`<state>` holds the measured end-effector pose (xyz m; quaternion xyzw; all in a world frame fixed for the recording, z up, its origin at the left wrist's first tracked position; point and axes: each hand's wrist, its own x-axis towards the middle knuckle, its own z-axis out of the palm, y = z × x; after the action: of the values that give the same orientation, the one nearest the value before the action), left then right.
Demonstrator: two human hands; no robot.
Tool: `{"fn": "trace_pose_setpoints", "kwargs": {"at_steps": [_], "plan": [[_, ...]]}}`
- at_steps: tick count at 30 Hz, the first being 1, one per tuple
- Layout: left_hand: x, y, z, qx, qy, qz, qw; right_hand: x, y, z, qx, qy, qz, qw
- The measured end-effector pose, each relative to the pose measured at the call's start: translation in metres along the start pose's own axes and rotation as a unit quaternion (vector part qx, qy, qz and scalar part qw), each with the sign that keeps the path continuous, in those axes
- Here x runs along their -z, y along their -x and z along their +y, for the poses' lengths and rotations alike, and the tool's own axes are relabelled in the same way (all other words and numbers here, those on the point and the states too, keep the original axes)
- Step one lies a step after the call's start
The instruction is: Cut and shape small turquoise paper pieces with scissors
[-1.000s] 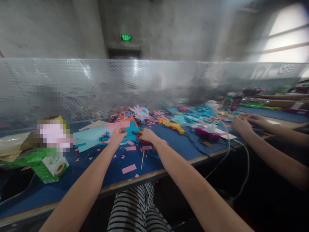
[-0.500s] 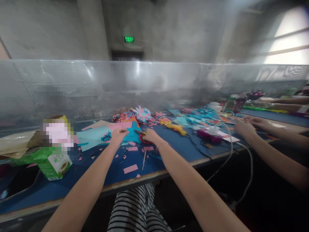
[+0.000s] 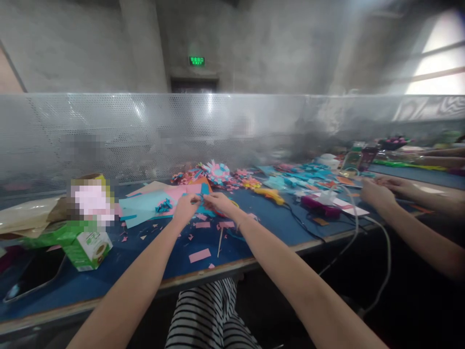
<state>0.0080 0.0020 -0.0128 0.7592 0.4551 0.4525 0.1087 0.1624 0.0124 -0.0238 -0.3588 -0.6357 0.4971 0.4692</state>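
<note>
My left hand is closed in a pinch over the colored paper at the middle of the table. Opposite it, my right hand is also closed, its fingertips close to the left ones. Between the fingertips is a small piece of blue paper, partly hidden by the fingers. A pair of scissors with red and yellow handles shows only in part behind my right hand; whether that hand still touches it is unclear. Left of my left hand, a heap of blue paper snippets rests on a light blue sheet.
A paper flower and scraps lie at the back. To the right are a yellow glue gun with its cord, a purple object and a co-worker's hands. A green box and a phone lie left.
My right hand has moved left toward my left hand, and its fingers have left their grip on the scissors' handles to pinch near the blue paper. The view has shifted slightly.
</note>
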Motion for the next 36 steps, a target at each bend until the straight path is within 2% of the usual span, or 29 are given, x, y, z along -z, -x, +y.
{"fn": "trace_pose_setpoints", "kwargs": {"at_steps": [4,13,16,20,25,28,32,36], "plan": [[-0.003,0.001,0.002,-0.015,0.017,-0.032,0.999,0.001,-0.003,0.002,0.032,-0.006,0.011,0.999],[-0.003,-0.003,-0.005,-0.003,0.052,0.01,0.999,0.003,0.0,-0.004,0.082,0.108,0.049,0.99],[-0.003,-0.003,-0.004,0.019,0.107,0.011,0.994,0.004,0.0,-0.004,0.083,0.116,0.053,0.988],[-0.002,-0.003,0.0,0.103,0.226,0.004,0.969,0.005,-0.001,-0.003,0.081,0.098,0.056,0.99],[0.002,0.0,0.006,0.192,0.361,-0.013,0.913,0.006,-0.002,-0.003,0.113,0.126,0.057,0.984],[0.003,0.002,0.009,0.206,0.408,-0.038,0.889,0.004,-0.002,-0.002,0.133,0.136,0.044,0.981],[0.002,0.003,0.013,0.202,0.428,-0.073,0.878,0.0,0.0,-0.002,0.146,0.155,0.037,0.976],[0.003,0.004,0.016,0.209,0.455,-0.073,0.863,-0.001,0.001,-0.004,0.148,0.151,0.037,0.977]]}}
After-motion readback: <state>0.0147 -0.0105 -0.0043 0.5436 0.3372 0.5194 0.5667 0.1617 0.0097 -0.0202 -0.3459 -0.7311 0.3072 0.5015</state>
